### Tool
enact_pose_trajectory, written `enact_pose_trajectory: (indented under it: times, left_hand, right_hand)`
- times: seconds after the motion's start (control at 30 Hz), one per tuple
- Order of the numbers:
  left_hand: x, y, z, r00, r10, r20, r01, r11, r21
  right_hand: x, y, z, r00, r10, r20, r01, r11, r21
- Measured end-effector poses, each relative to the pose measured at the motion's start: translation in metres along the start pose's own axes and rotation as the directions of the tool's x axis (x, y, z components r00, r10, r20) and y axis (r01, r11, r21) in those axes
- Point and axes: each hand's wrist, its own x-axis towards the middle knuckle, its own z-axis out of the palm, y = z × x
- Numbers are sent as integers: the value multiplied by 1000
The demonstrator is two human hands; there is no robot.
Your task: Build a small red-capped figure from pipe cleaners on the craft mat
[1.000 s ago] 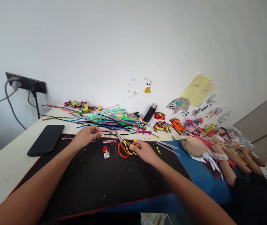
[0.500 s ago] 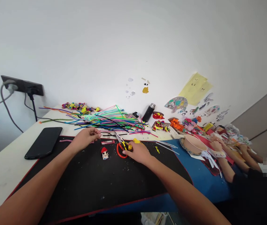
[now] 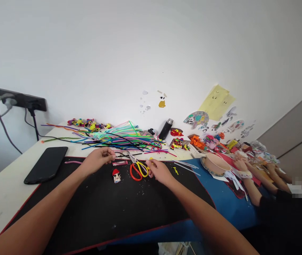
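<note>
A white tabletop (image 3: 2, 202) is seen against a white wall, and most of its near part is covered by a black mat (image 3: 114, 209) with a red edge. A blue mat (image 3: 220, 202) is laid just to the right of it, where another person's hands (image 3: 239, 164) are rested beside a round tan dish (image 3: 216, 163). A loose heap of coloured pipe cleaners (image 3: 121, 138) is spread along the far side of the tabletop, behind the black mat. A dark phone (image 3: 46, 169) is laid flat at the left edge of the black mat, partly on the bare tabletop.

The left hand (image 3: 98, 159) is held low over the far edge of the black mat, with its fingers curled and its fingertips drawn together; what is pinched there cannot be made out. The right hand (image 3: 158, 171) is rested on the black mat, well apart from the left, and a small yellow piece (image 3: 150, 161) is pinched at its fingertips. Scissors (image 3: 137, 169) with one red and one yellow handle are laid on the black mat between the two hands, just beside the right fingertips. A small figure (image 3: 116, 175) with a red cap is stood on the mat left of the scissors, and a short pink strip (image 3: 120, 163) is laid just behind it
</note>
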Motion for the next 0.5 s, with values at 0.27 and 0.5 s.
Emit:
enact_pose_trajectory:
  times: [0.27, 0.5]
  left_hand:
    - [-6, 7, 11, 997, 9, 81, -2, 997, -76]
    - [-9, 13, 18, 990, 42, 132, -28, 994, -104]
  right_hand:
    - [-8, 8, 13, 1000, 7, 16, -7, 1000, -14]
    - [-9, 3, 15, 997, -44, -70, 38, 996, -83]
